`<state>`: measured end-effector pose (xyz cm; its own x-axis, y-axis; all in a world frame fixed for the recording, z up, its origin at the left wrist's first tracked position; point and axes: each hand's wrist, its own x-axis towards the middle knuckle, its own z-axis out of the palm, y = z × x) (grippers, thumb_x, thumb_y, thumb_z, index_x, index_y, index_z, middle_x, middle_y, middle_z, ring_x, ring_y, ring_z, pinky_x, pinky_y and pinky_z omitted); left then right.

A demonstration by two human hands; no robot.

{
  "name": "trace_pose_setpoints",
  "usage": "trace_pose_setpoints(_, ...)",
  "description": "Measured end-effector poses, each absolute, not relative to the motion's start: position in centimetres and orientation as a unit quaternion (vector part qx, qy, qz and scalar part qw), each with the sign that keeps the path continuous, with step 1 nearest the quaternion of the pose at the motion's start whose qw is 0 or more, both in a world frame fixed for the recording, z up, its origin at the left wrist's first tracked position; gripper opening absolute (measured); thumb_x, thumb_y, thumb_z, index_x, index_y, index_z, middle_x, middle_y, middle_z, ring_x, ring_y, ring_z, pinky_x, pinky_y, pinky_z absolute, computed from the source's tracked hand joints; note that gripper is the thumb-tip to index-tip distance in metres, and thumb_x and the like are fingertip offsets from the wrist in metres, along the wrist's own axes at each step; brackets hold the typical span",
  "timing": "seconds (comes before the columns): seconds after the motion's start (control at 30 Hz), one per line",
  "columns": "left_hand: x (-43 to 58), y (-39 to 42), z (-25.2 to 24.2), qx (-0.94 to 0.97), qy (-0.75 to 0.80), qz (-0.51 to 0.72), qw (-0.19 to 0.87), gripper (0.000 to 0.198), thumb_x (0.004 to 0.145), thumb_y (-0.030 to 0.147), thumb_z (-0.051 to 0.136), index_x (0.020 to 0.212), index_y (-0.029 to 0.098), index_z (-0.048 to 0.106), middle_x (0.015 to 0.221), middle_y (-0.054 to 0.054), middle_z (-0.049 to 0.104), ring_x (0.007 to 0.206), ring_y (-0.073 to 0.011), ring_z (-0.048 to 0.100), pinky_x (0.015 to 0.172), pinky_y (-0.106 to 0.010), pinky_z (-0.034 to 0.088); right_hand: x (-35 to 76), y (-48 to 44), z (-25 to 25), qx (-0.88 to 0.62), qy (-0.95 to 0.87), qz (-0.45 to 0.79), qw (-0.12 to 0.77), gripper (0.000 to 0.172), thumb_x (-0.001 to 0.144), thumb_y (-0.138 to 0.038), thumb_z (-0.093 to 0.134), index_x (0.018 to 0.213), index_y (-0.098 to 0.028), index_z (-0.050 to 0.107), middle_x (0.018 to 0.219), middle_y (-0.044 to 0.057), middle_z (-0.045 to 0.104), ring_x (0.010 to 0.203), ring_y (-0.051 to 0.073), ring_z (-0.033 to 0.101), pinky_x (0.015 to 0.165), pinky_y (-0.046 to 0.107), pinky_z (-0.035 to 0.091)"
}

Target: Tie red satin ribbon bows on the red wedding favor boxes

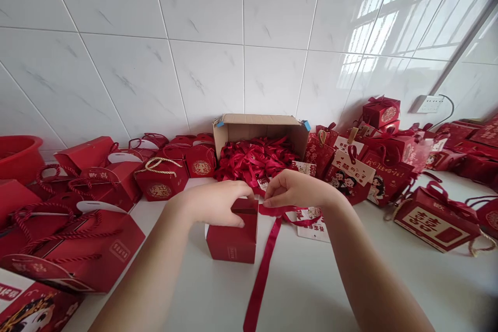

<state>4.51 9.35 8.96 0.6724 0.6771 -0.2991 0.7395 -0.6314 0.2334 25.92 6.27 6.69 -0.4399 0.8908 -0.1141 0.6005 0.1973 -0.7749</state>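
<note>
While the left hand (pixel 216 202) holds the red box (pixel 233 244) at its top, thumb on the near face, the right hand (pixel 298 189) curls over a ribbon (pixel 264 270); whether it pinches it, I can't tell. The box stands formed on the white table (pixel 194 295), seemingly not yet tied. Loose ribbons (pixel 257 161) fill a carton (pixel 257 120) against the tiled wall (pixel 206 72), which catches window light (pixel 369 36).

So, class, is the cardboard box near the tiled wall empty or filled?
Partly filled: a heap of red ribbons lies in the cardboard box, with bare cardboard visible above it.
</note>
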Motion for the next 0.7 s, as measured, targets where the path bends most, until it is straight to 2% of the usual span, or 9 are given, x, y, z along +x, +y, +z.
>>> trace_pose_setpoints(0.07,4.0,9.5,9.1,0.906,0.374,-0.069,0.186,0.047,0.075,0.042,0.061,0.121,0.032,0.056,0.130,0.001,0.055,0.107,-0.0238,0.057,0.075,-0.027,0.047,25.7,6.3,6.6,-0.494,-0.750,0.397,0.191,0.017,0.075,-0.033,0.063,0.079,-0.018,0.071,0.065,-0.001,0.062,0.053,0.007,0.047,0.050,0.021,0.033)
trace_pose_setpoints(0.17,3.9,9.5,9.0,0.910,0.361,-0.043,0.198,0.033,0.083,0.044,0.052,0.113,0.033,0.061,0.127,0.003,0.057,0.104,-0.0220,0.058,0.078,-0.028,0.046,25.4,6.4,6.5,-0.493,-0.754,0.387,0.194,0.016,0.075,-0.031,0.063,0.078,-0.017,0.071,0.066,-0.001,0.062,0.055,0.007,0.046,0.051,0.021,0.033)
trace_pose_setpoints(0.3,4.7,9.4,8.7,0.910,0.373,-0.019,0.181,0.025,0.082,0.035,0.052,0.104,0.029,0.063,0.118,0.000,0.061,0.093,-0.0213,0.061,0.070,-0.028,0.046,25.1,6.3,6.5,-0.501,-0.755,0.377,0.190,0.015,0.075,-0.030,0.062,0.077,-0.017,0.070,0.066,-0.001,0.061,0.055,0.007,0.045,0.050,0.021,0.032)
trace_pose_setpoints(0.4,5.1,9.4,8.7,0.914,0.363,-0.001,0.182,0.016,0.082,0.030,0.050,0.090,0.027,0.063,0.109,0.002,0.064,0.083,-0.0190,0.061,0.061,-0.026,0.043,25.0,6.4,6.3,-0.508,-0.755,0.371,0.183,0.014,0.075,-0.029,0.061,0.077,-0.018,0.069,0.065,-0.001,0.059,0.055,0.008,0.043,0.049,0.021,0.032)
trace_pose_setpoints(0.53,4.7,9.2,9.1,0.919,0.347,0.024,0.184,0.011,0.081,0.027,0.050,0.079,0.025,0.061,0.098,0.002,0.065,0.072,-0.0165,0.058,0.057,-0.026,0.039,24.9,6.3,6.1,-0.508,-0.751,0.379,0.185,0.012,0.076,-0.028,0.061,0.077,-0.018,0.067,0.071,0.000,0.063,0.059,0.009,0.049,0.051,0.022,0.036)
trace_pose_setpoints(0.7,3.8,8.3,10.1,0.908,0.378,0.103,0.149,0.010,0.083,0.026,0.047,0.075,0.024,0.053,0.078,0.004,0.059,0.063,-0.0142,0.051,0.054,-0.025,0.037,24.6,5.9,6.4,-0.537,-0.709,0.349,0.294,0.023,0.081,-0.039,0.061,0.091,-0.019,0.063,0.088,0.004,0.066,0.070,0.013,0.058,0.057,0.024,0.043)
